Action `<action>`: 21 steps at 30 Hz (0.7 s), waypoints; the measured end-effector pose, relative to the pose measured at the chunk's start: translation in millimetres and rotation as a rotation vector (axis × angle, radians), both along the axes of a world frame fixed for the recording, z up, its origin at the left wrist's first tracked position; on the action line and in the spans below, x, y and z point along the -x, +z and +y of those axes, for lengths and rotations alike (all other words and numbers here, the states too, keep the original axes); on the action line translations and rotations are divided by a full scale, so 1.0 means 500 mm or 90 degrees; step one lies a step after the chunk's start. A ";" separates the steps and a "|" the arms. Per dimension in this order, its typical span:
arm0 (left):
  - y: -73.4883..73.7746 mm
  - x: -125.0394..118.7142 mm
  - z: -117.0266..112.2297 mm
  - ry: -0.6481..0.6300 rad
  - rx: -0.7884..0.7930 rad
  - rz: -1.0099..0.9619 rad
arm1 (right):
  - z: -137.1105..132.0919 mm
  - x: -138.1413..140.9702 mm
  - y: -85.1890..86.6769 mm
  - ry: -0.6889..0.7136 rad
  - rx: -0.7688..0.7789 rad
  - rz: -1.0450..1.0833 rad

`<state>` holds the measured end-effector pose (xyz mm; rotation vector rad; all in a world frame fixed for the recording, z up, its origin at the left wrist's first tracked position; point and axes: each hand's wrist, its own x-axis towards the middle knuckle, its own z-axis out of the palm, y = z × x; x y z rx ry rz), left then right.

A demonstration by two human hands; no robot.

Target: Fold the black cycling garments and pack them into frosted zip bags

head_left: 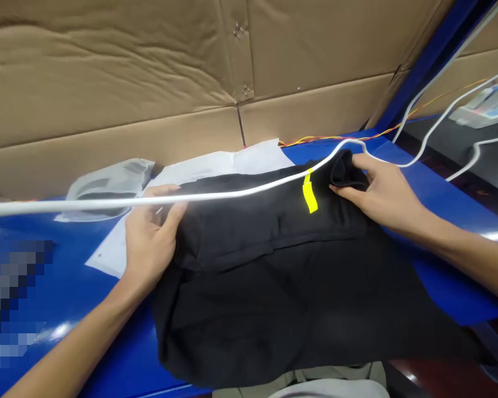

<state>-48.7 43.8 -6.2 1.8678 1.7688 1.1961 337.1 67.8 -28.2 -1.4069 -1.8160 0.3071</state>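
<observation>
Black cloth (274, 293): A folded black cloth is laid on the table, in the middle of the view. Its far edge is bunched up and its near end hangs at 6 o'clock.

Yellow tag (310, 193): A bright yellow tag is seen on the black cloth, near the far edge, at 1 o'clock from the cloth's middle.

Left hand (149, 237): The edge of the black cloth at 10 o'clock is touched by the left hand. The thumb is laid by the edge, but it cannot be told if the cloth is clamped.

Right hand (382, 193): A fold of the black cloth at 1 o'clock is clamped by the right hand, between thumb and fingers. The yellow tag is just beside it.

Table: The blue table (444, 276) is seen under the cloth, from 9 o'clock round to 3 o'clock.

Paper: A white paper sheet (253, 160) is laid under the far edge of the cloth, at 11 o'clock.

Bag: A see-through plastic bag (108, 188) is placed on the paper, at 10 o'clock.

Cable: A white cable (232, 193) is stretched across the view, in front of both hands.

Wires: Thin red and yellow wires (327, 138) are laid along the far table edge.

Wall: A cardboard wall (108, 83) is seen behind the table, at 12 o'clock.
</observation>
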 end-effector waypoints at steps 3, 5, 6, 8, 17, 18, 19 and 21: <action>0.005 0.003 0.005 -0.030 0.045 0.066 | 0.008 -0.004 -0.010 -0.019 -0.032 -0.031; 0.007 0.003 0.006 -0.042 0.068 0.129 | 0.010 -0.005 -0.013 -0.002 -0.046 -0.057; 0.008 0.004 0.006 -0.049 0.064 0.159 | 0.010 -0.005 -0.012 0.006 -0.062 -0.080; 0.010 0.004 0.003 -0.059 0.018 0.201 | 0.008 -0.004 -0.009 0.014 -0.099 -0.126; 0.031 -0.010 -0.030 -0.102 -0.043 0.212 | -0.024 0.006 0.021 0.089 -0.102 -0.114; 0.033 -0.010 -0.034 -0.135 -0.032 0.196 | -0.026 0.007 0.023 0.104 -0.095 -0.109; 0.036 -0.010 -0.037 -0.173 -0.018 0.180 | -0.027 0.008 0.024 0.119 -0.085 -0.105; 0.041 -0.007 -0.042 -0.252 0.002 0.129 | -0.027 0.009 0.025 0.165 -0.081 -0.088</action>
